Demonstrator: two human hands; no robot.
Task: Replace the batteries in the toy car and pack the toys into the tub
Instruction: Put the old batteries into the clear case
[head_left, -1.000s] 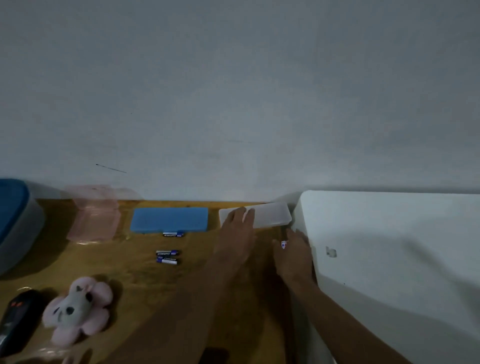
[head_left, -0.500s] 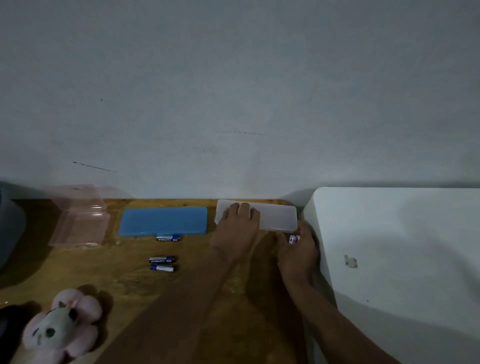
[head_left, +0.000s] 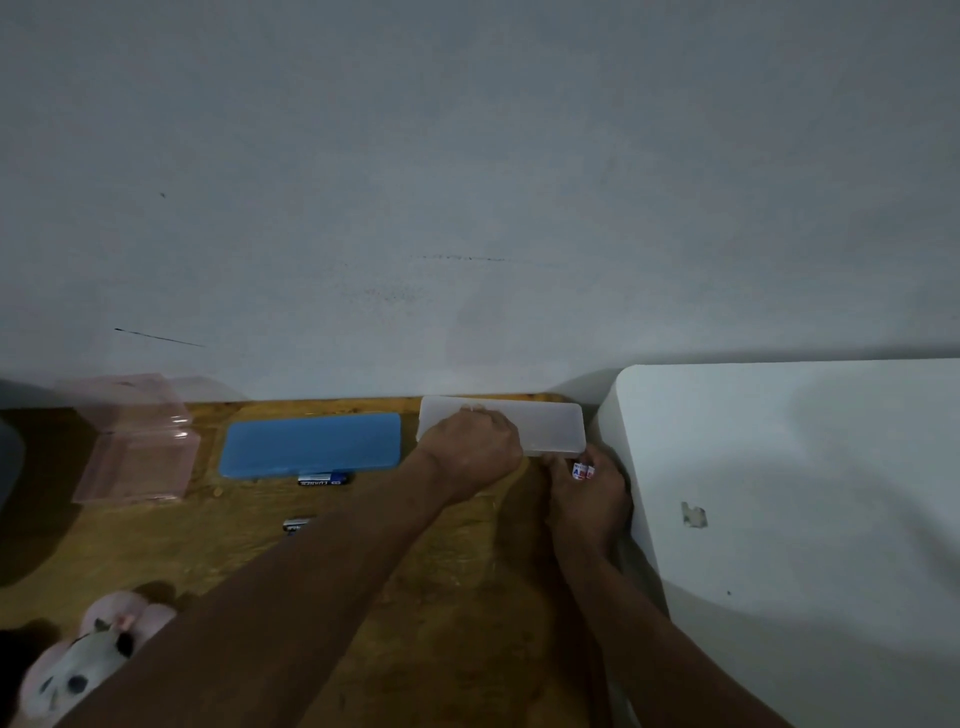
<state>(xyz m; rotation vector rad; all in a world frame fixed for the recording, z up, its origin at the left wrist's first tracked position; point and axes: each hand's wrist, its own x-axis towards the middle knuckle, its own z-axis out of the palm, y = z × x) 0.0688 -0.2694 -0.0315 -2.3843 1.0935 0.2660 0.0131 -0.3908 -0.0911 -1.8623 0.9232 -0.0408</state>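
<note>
**Obs:** Wooden tabletop (head_left: 171, 545) under a bare grey wall, dim light. Left hand (head_left: 470, 452), frame centre, now curls over the far edge of the translucent white case (head_left: 550, 431). A second ago its fingers lay flat on the lid.

**Chk:** Right hand (head_left: 589, 499)?

**Obs:** Moved up to the case's near right corner, pinching small red-and-white batteries (head_left: 583, 471).

**Chk:** Meaning?

**Obs:** Probably opening the case to stow or swap cells. Dark blue batteries (head_left: 324, 479) lie loose just below the blue case (head_left: 311, 444), left of centre. Plush toy (head_left: 88, 660) lower left, unpacked. Car and tub: cannot make out.
</note>
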